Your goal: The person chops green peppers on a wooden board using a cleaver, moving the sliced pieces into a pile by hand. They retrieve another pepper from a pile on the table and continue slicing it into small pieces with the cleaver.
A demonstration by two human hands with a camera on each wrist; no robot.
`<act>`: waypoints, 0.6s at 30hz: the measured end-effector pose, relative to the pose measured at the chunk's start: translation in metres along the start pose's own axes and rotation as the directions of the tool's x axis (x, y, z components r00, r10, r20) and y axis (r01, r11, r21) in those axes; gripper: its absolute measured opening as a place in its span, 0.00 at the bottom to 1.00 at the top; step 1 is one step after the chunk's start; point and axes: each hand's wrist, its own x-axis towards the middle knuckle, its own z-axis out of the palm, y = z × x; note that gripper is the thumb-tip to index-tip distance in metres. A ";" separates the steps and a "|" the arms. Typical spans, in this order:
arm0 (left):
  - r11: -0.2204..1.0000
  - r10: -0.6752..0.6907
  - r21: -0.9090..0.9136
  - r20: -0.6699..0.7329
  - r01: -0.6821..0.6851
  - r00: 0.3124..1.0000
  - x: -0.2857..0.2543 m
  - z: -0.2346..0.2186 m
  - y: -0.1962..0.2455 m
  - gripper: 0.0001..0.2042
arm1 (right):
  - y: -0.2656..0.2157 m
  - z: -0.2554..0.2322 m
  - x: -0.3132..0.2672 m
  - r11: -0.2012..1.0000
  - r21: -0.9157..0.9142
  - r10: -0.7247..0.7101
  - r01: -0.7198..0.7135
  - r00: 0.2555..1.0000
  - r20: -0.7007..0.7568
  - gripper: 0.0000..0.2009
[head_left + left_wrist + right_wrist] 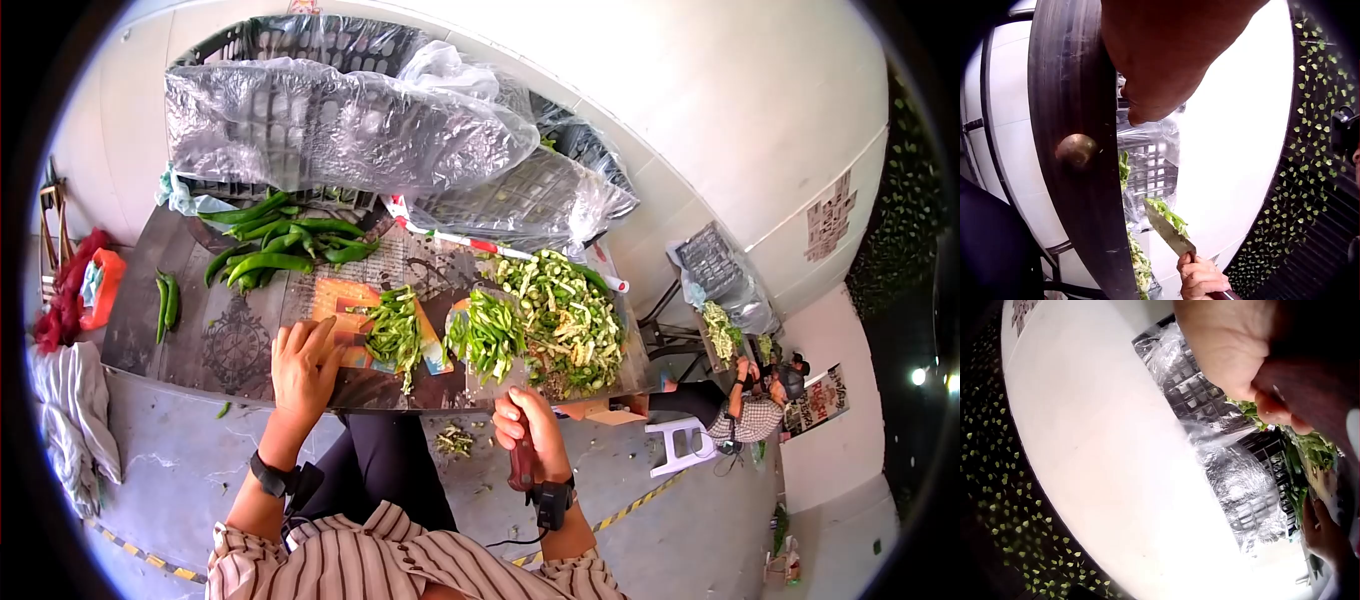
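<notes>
My right hand grips the dark red knife handle. In the left wrist view sliced green pepper lies along the raised blade, and the right hand is below it. A heap of cut pepper is just right of the blade. My left hand, fingers extended, rests at the left end of the colourful cutting board, left of another sliced bunch. The right wrist view shows the left hand beside the board.
Whole green peppers lie at the table's back left, with two more at far left. Plastic-covered crates line the back. Another person sits at right near a white stool.
</notes>
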 end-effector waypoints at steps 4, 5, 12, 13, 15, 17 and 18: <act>0.999 0.033 -0.016 -0.028 -0.034 0.999 0.000 -0.001 -0.001 0.18 | -0.002 0.000 -0.010 1.000 0.007 -0.004 0.005 0.996 -0.091 0.11; 0.999 0.034 -0.024 -0.029 -0.035 0.999 0.000 0.000 -0.002 0.18 | -0.001 -0.001 -0.012 1.000 0.002 -0.008 0.009 0.995 -0.097 0.11; 0.999 0.027 -0.046 -0.016 -0.028 0.999 0.001 -0.003 0.002 0.16 | 0.005 -0.002 -0.025 1.000 -0.004 0.011 -0.011 0.993 -0.121 0.10; 0.999 0.019 -0.049 -0.010 -0.020 1.000 0.001 -0.003 0.002 0.16 | 0.005 -0.001 -0.026 1.000 -0.010 0.006 -0.007 0.993 -0.121 0.10; 0.998 0.012 -0.056 -0.003 -0.012 1.000 0.000 -0.004 0.002 0.16 | 0.002 -0.001 -0.027 1.000 0.023 0.008 -0.005 0.992 -0.126 0.11; 0.998 0.004 -0.064 -0.003 -0.004 1.000 0.000 -0.004 0.002 0.16 | -0.007 0.002 -0.029 1.000 0.009 0.000 0.001 0.992 -0.127 0.10; 0.998 0.001 -0.069 0.004 -0.001 1.000 0.000 -0.005 0.003 0.15 | -0.016 0.005 -0.029 1.000 0.017 -0.016 0.018 0.990 -0.142 0.10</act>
